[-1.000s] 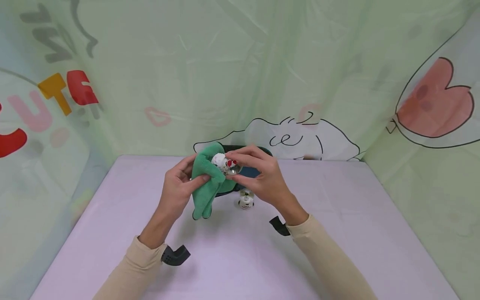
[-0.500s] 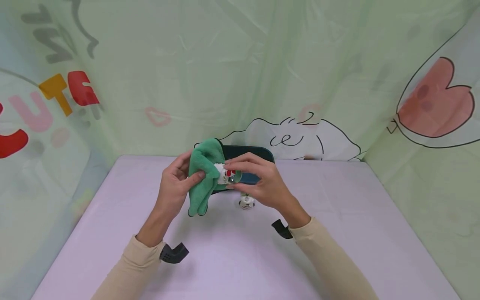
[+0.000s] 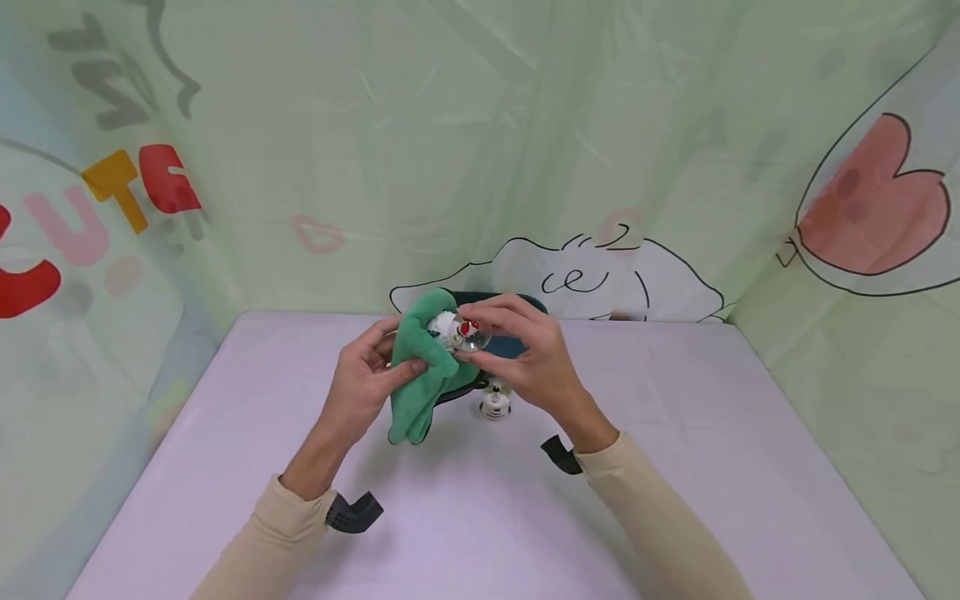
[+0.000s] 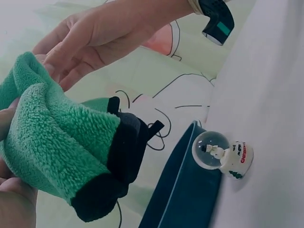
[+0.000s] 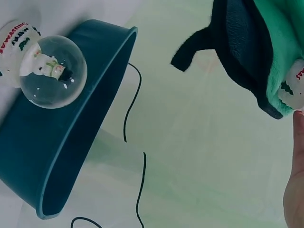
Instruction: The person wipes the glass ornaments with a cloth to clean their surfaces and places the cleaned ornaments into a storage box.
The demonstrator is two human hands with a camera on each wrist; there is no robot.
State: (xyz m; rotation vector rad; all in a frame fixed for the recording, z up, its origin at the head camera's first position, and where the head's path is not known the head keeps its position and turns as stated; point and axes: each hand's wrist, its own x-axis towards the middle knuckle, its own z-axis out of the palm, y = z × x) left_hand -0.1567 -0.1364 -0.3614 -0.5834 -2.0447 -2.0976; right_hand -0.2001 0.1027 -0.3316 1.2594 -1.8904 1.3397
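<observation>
In the head view my left hand (image 3: pixel 365 379) grips a green plush cloth (image 3: pixel 412 408) with dark trim, its thumb on the near side. The cloth is wrapped around the white base of a snow globe (image 3: pixel 447 331) with a red figure inside. My right hand (image 3: pixel 528 350) pinches the clear ball of this globe between thumb and fingers. Both are held up above the table. In the right wrist view the held globe's base (image 5: pixel 292 90) peeks out of the cloth. A second snow globe (image 4: pixel 237 159), with a snowman inside, stands upright on the table below my hands.
Behind the second globe stands a dark blue tub (image 5: pixel 52 142), partly hidden by my hands in the head view. The table (image 3: pixel 637 417) has a pale lilac cover. Printed curtains (image 3: pixel 420 150) hang at the back and sides.
My hands shift a little left, then back right, with the cloth and globe. The held globe tilts along the way and stays between both hands. The second globe and tub stay put.
</observation>
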